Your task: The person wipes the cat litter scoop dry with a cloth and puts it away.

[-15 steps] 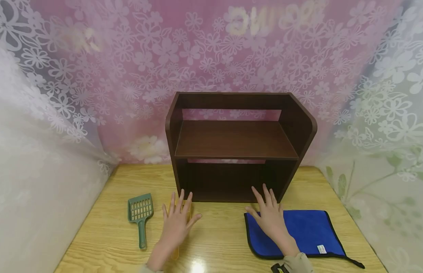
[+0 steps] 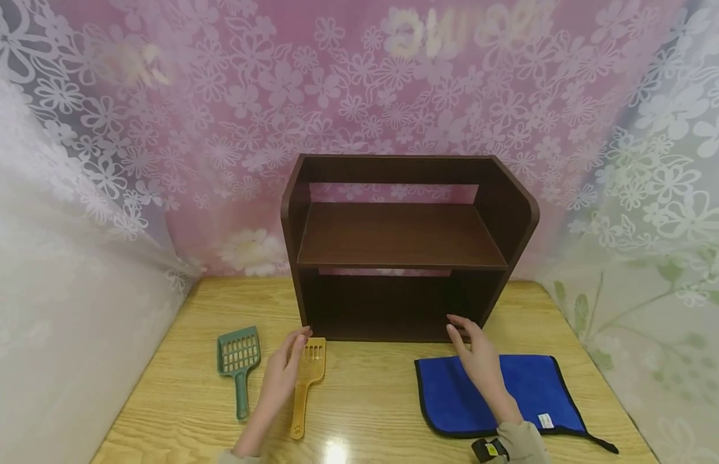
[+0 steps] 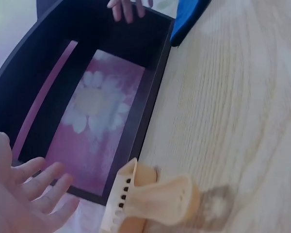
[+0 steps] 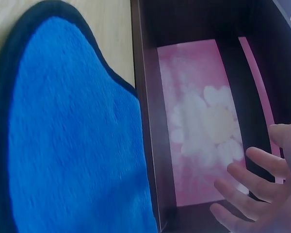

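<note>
At 7 o'clock from the head view's centre, on the near part of the table [image 2: 371, 399], lies the yellow scoop [image 2: 303, 386], its slotted head just beside the shelf unit [image 2: 402, 235]. The left grip [image 2: 280, 374], also at 7 o'clock, has its fingers extended and bears no load; contact with the scoop cannot be confirmed. Caution: a low sweep here could drive the scoop against the unit's front edge. Between 4 and 5 o'clock lies the blue cloth [image 2: 524, 386]; the right grip [image 2: 481, 361] overlaps it toward its 10 o'clock corner, fingers parted, empty. Caution: a dragging wrist could ruck the cloth or pull it askew. Farther toward 12 o'clock stands the unit. Caution: uneven pressure from the two grips could skew or tip it. Count, near to far: one cloth; two scoops, the green scoop [image 2: 241, 386] lying between 7 and 8 o'clock; two grips; one unit with two tiers; behind it, floral sheeting [image 2: 359, 96], panels not countable.
</note>
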Motion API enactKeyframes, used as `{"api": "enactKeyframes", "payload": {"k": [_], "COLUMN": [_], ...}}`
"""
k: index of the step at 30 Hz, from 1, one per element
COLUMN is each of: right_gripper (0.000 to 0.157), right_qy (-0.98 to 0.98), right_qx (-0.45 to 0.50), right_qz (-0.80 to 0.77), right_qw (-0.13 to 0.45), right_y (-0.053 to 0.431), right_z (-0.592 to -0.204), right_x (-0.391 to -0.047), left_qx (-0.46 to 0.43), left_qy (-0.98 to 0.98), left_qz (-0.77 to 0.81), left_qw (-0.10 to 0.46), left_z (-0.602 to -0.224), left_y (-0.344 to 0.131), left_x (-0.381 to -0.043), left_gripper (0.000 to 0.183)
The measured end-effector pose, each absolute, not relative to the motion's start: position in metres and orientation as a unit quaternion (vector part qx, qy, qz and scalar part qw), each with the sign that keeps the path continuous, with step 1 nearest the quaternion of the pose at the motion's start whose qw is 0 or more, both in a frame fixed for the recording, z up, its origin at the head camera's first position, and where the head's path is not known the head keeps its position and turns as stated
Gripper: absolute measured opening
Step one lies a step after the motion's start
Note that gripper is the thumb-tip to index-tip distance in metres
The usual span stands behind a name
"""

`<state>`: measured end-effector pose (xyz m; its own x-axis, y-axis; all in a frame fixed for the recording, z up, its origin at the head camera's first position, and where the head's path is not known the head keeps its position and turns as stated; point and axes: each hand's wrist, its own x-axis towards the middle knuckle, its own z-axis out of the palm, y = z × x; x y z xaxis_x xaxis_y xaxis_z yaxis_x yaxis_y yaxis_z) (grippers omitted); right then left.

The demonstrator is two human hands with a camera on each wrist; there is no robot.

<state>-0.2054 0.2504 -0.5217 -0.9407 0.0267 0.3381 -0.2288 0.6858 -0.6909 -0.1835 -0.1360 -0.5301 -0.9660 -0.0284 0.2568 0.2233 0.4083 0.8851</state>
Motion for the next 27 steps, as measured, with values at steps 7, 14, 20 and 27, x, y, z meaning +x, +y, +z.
{"api": "enactKeyframes", "payload": {"k": [7,14,20,27], "right_gripper": [0.033,0.032,0.028,0.021], "right_qy": [-0.906,-0.932,-0.949,-0.964], "right_qx": [0.055,0.053,0.051,0.077], "right_qz": [0.382,0.329,0.288,0.217], "right_qw": [0.173,0.141,0.115,0.129], "right_y": [0.273,0.296,0.312,0.325], "right_z": [-0.525,-0.531,-0.544,-0.558], "right_x": [-0.208,-0.212,-0.215,-0.216], "left_qx": [-0.009,0.046,0.064,0.060], "left_qy": [-0.786,-0.797,-0.806,-0.812], "left_qz": [-0.612,-0.601,-0.589,-0.577], "left_qw": [0.082,0.033,-0.009,-0.056], "left_z": [-0.536,-0.548,-0.557,-0.563], "left_y": [-0.155,-0.171,-0.181,-0.181], "left_x": [-0.181,-0.167,-0.158,-0.147], "left_gripper": [0.045,0.034,0.030,0.024]}}
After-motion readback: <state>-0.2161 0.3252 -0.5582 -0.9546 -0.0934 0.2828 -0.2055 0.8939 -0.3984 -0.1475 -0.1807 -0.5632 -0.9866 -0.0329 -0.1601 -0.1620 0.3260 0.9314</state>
